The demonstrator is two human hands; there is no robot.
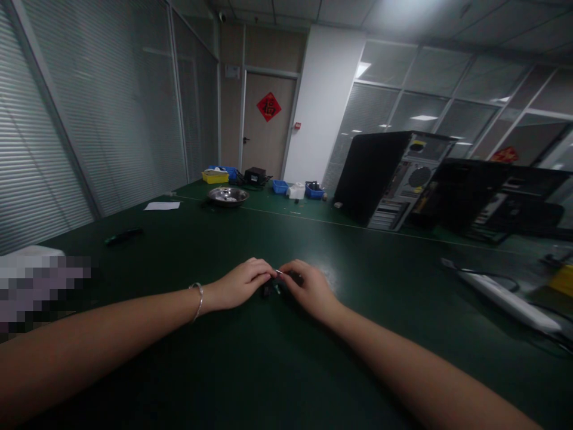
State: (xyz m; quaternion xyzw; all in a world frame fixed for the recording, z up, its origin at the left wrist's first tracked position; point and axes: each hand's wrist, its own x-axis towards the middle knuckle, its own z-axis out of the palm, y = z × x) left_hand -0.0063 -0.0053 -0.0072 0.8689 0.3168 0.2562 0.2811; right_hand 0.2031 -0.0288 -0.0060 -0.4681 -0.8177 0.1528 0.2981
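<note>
Both forearms reach forward over the dark green worktop [268, 370] and meet near its middle, the wrists low and the palms turned down. The left hand [239, 283] comes in from the left with a thin silver bracelet [198, 300] on its wrist; its fingers curl inward and the fingertips [267, 272] point right. The right hand [308, 288] comes in from the right, knuckles up, its fingers bent toward the left hand. The two hands are together, fingertips almost touching, and both pinch at a small dark part [280, 282] that sits between them just above the worktop. A short bright sliver shows at the top of that part, right where the fingertips meet; what it is stays too small and dark to tell. How firmly each hand grips cannot be made out, though both are closed onto the part.

Well beyond the hands, a metal bowl [228, 196] stands on the far side of the worktop, with a sheet of paper [162, 205] to its left. Behind the bowl sit a yellow bin [215, 177] and blue bins [280, 186]. To the right a computer case [385, 179] stands open, its back panel facing the camera. A white power strip [505, 298] lies at the right edge, and a dark pen-like tool [123, 236] lies far to the left.
</note>
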